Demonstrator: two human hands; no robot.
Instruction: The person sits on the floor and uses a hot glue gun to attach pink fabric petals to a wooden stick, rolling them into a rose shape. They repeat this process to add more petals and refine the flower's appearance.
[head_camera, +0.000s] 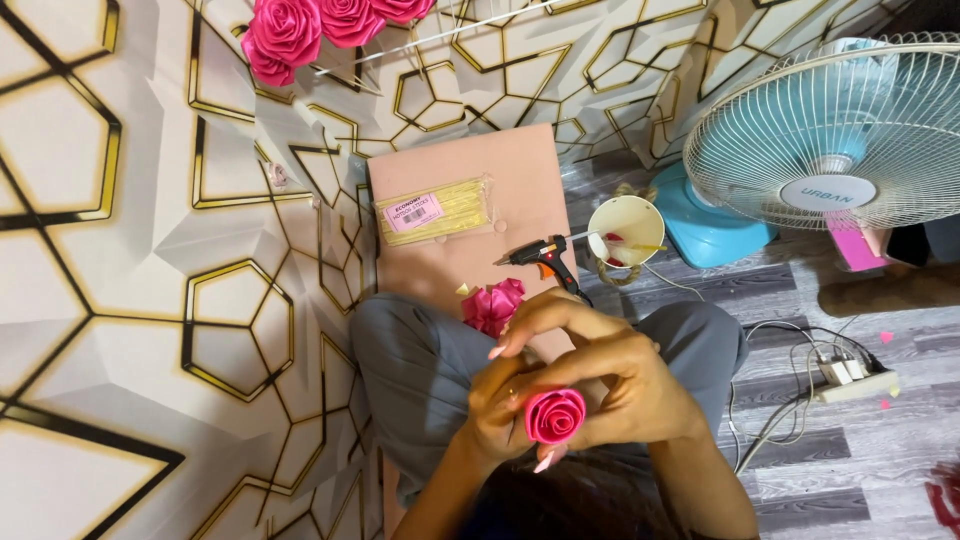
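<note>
Both hands cupped around pink ribbon rose (555, 414), face-up over the lap: left hand (505, 405) gripping from the left, right hand (620, 385) wrapping over the top. Glue gun (545, 257) lying ahead on pink board (520, 165).

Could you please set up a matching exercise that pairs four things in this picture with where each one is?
Things:
1. pink ribbon rose
2. glue gun
3. pack of glue sticks
4. white cup

Places:
A. on the pink board, near its far end
B. on the grey floor beside the fan's blue base
C. held between both hands
D. at the pink board's right edge, nozzle toward the board

Pairs: 1-C, 2-D, 3-A, 4-B
</note>
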